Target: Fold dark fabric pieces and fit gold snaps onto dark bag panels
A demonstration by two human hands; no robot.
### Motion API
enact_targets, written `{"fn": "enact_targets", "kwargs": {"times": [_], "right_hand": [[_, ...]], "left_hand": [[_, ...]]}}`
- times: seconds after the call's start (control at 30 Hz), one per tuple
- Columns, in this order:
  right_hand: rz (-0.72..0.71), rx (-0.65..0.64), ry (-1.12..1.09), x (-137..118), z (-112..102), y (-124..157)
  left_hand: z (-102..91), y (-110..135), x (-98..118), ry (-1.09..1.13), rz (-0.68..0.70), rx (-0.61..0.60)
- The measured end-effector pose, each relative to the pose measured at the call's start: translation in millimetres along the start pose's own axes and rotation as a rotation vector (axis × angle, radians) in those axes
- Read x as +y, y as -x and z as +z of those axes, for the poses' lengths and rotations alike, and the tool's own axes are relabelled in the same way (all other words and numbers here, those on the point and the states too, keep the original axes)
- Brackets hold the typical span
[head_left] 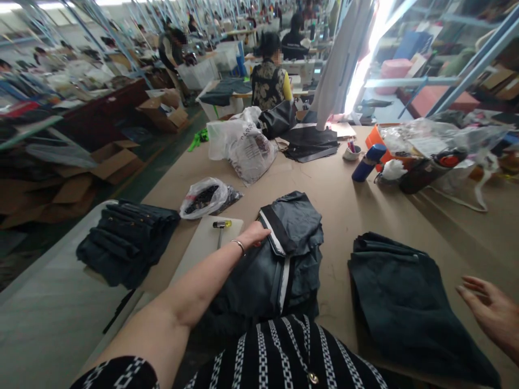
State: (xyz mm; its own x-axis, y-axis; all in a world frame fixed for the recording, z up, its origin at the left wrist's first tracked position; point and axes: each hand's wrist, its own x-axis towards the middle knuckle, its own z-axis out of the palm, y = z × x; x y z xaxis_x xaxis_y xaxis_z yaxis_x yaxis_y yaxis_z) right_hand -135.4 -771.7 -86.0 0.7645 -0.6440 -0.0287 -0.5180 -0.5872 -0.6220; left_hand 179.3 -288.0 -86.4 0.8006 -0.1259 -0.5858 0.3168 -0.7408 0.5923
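Left hand (254,234) pinching the white-striped edge of a dark garment (298,227) on the near middle of the table (336,216), right hand (488,303) loosely spread beside a dark cloth pile (399,286), small tool (223,223) on a white board (203,243) left of the garment

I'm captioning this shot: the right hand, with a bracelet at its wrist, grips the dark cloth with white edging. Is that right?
Not quite: the head view shows the left hand, with the bracelet at its wrist, gripping the dark cloth with white edging.
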Motion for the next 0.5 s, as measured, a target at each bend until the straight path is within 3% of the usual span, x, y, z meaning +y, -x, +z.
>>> {"fn": "enact_targets", "kwargs": {"times": [0.07,0.1,0.23,0.3,0.4,0.5], "right_hand": [[0.043,-0.084,0.092,-44.5,30.9,8.7],[-0.007,-0.155,0.084,-78.0,52.3,12.6],[-0.418,-0.546,-0.108,-229.5,159.6,22.9],[-0.579,-0.676,0.007,-287.2,210.7,24.8],[-0.549,-0.676,0.075,-331.6,266.1,25.5],[-0.484,-0.672,0.056,-337.2,294.2,25.8]], "left_hand": [[5.4,-5.3,-4.5,0.052,-0.091,-0.001],[7.8,-7.7,-4.6,0.084,-0.125,-0.001],[15.7,-15.7,0.0,0.183,-0.216,-0.028],[19.0,-17.4,1.2,0.2,-0.234,-0.05],[22.8,-14.7,-0.5,0.234,-0.189,-0.06],[26.3,-5.8,-5.1,0.298,-0.1,-0.041]]}}
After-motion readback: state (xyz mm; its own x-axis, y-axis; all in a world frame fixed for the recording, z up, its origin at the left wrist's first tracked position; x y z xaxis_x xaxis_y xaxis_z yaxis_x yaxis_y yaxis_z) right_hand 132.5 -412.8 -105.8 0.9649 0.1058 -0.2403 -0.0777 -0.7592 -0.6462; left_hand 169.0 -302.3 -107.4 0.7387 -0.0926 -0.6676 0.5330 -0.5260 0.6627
